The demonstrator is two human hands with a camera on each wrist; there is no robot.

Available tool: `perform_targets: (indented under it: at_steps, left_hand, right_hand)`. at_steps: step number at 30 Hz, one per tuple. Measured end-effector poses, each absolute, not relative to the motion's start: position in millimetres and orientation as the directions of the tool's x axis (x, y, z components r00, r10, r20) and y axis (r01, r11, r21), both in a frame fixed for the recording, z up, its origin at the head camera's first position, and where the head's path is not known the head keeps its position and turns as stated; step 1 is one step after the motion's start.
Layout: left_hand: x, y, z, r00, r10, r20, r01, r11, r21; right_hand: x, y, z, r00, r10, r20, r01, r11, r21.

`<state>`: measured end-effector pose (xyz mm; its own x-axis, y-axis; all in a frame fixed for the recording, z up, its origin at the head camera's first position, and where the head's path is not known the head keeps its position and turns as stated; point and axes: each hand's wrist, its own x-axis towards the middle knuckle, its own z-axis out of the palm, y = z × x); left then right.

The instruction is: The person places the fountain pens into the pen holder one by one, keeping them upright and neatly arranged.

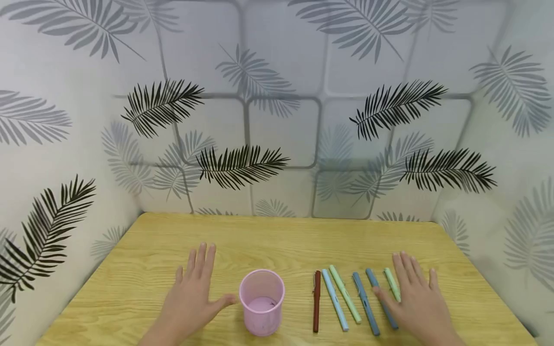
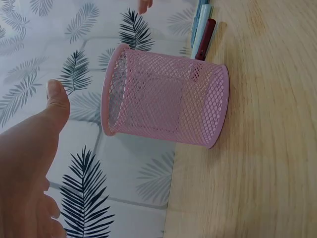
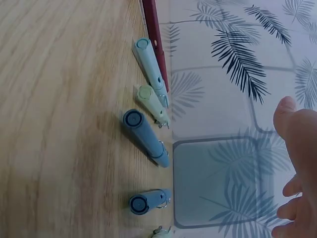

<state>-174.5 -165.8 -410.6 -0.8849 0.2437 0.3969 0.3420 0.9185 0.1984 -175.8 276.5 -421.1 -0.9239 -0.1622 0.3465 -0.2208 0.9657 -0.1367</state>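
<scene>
Resting flat on the wooden table [image 1: 277, 235], the left hand [image 1: 190, 300] lies with its fingers straight and spread, palm down, holding nothing; its thumb points toward the pink mesh cup [image 1: 261, 302] and stops just short of the rim, and the left wrist view shows a gap between thumb and mesh. That cup stands upright near the table's front edge, between the two hands, and its open mouth shows a bare bottom. Just to its right lies a row of six pens, all roughly pointing away from the person and lying close side by side: first a dark red pen [image 1: 317, 301], then a light blue pen [image 1: 334, 299] angled slightly leftward at its far end, then a light green pen [image 1: 344, 293], then a dark blue pen [image 1: 365, 303], then a second dark blue pen [image 1: 375, 284] and last a short green pen [image 1: 392, 284]. The right hand [image 1: 417, 300] lies palm down at the right end of the row, fingers straight and a little apart, gripping nothing; its thumb lies over the second dark blue pen and its forefinger runs alongside the short green pen, though actual contact with that one cannot be told. Behind the table rise walls papered with grey and black fern leaves [image 1: 240, 166].
</scene>
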Motion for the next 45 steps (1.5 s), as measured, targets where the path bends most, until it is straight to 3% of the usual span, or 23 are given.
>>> perform_targets:
  at_steps: [8, 14, 22, 27, 33, 45]
  left_hand:
    - [-173, -148, -421, -0.893, 0.18, 0.413, 0.354, 0.847, 0.397]
    - [-174, -138, -426, -0.897, 0.185, 0.401, 0.381, 0.783, 0.491]
    - [-178, -125, -437, -0.934, 0.201, 0.294, 0.356, 0.572, 0.739]
    - [-180, -122, -442, -0.912, 0.251, 0.325, 0.408, 0.466, 0.785]
    - [-183, -117, -448, -0.901, 0.243, 0.359, 0.427, 0.366, 0.827]
    - [-185, -109, -454, -0.898, 0.278, 0.341, 0.416, 0.279, 0.866]
  right_hand:
    - [-184, 288, -427, -0.927, -0.046, 0.373, -0.155, 0.951, -0.268]
    - [-188, 294, -429, -0.951, 0.0, 0.309, -0.099, 0.947, -0.305]
    - [-199, 305, -437, -0.988, 0.04, 0.152, -0.023, 0.922, -0.387]
    - [-206, 311, -446, -0.995, 0.028, 0.099, -0.018, 0.9, -0.437]
    - [-211, 315, -452, -0.998, 0.014, 0.066, -0.014, 0.913, -0.408]
    - [-220, 319, -461, -0.996, -0.027, 0.086, -0.06, 0.911, -0.408]
